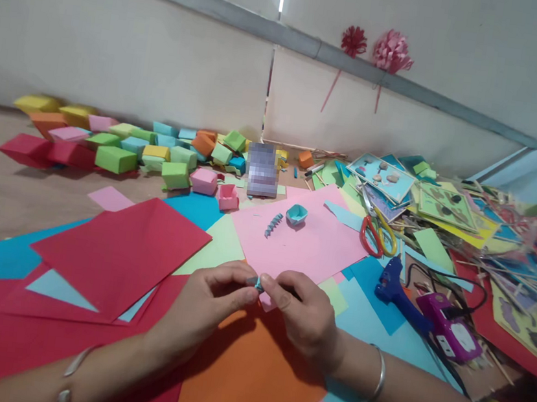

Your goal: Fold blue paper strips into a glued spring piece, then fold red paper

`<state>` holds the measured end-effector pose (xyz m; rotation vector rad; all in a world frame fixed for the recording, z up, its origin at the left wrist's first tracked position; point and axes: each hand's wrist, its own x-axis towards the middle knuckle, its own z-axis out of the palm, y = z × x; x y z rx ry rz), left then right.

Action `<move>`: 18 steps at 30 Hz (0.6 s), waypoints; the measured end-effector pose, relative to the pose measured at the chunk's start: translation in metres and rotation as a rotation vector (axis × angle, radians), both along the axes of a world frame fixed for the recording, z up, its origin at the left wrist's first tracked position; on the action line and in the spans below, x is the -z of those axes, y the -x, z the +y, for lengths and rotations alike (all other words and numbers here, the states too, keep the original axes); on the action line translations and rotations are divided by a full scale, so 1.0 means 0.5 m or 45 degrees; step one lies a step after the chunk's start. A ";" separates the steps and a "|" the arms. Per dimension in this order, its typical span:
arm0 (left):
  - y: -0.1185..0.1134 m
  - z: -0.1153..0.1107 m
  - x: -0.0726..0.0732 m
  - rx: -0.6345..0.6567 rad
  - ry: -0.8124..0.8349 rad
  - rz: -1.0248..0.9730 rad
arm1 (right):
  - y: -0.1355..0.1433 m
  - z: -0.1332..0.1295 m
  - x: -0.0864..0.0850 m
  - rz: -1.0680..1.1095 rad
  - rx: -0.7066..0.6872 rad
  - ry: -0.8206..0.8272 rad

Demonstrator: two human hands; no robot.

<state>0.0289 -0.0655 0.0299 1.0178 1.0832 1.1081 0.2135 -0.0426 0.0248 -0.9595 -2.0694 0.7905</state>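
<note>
Held item: small folded strip of light blue paper (256,283), pinched between the fingertips of the left hand (210,301) and the right hand (301,312); both hands closed on it, thumbs and forefingers meeting, held just above the near edge of a pink paper sheet (302,244)

Under the hands: orange paper sheet (247,374), overlapping a large red paper sheet (125,252) toward the left side of the tabletop

On the pink sheet, farther from the hands: blue pleated paper strip (273,224) and small blue folded paper cup (296,215), apart from each other

Right side of the tabletop: red-and-yellow-handled scissors (378,235), blue glue gun (397,292) with a purple device (449,327) beside it, and a heap of printed cards (443,209)

Far edge: row of coloured paper boxes (118,150)

Risk, as judged: the piece is tiny and held by fingertips only, so uneven pressure could crush or undo the folds; if dropped it may be lost among the like-coloured blue sheets; the glue gun lies near the right forearm
</note>
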 end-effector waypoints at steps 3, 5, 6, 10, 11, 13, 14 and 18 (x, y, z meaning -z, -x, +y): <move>0.000 -0.001 -0.001 -0.020 -0.006 -0.006 | 0.012 -0.008 -0.010 0.002 0.132 0.223; 0.000 -0.003 -0.003 -0.037 0.010 0.021 | 0.015 -0.012 -0.013 0.000 0.137 0.232; 0.000 -0.004 -0.004 -0.039 0.008 0.045 | 0.015 -0.014 -0.012 -0.001 0.138 0.222; 0.000 -0.004 -0.013 -0.047 -0.103 0.179 | 0.007 -0.016 -0.006 0.013 0.102 0.074; 0.001 -0.004 -0.015 -0.069 -0.137 0.219 | 0.004 -0.016 -0.006 0.022 0.053 -0.002; 0.001 -0.002 -0.018 -0.112 -0.211 0.292 | 0.000 -0.015 -0.008 0.065 -0.043 -0.126; 0.001 -0.002 -0.019 -0.115 -0.259 0.324 | -0.001 -0.014 -0.012 0.095 -0.069 -0.132; 0.001 -0.006 -0.017 -0.025 -0.499 0.405 | -0.004 -0.009 -0.036 0.151 -0.079 0.242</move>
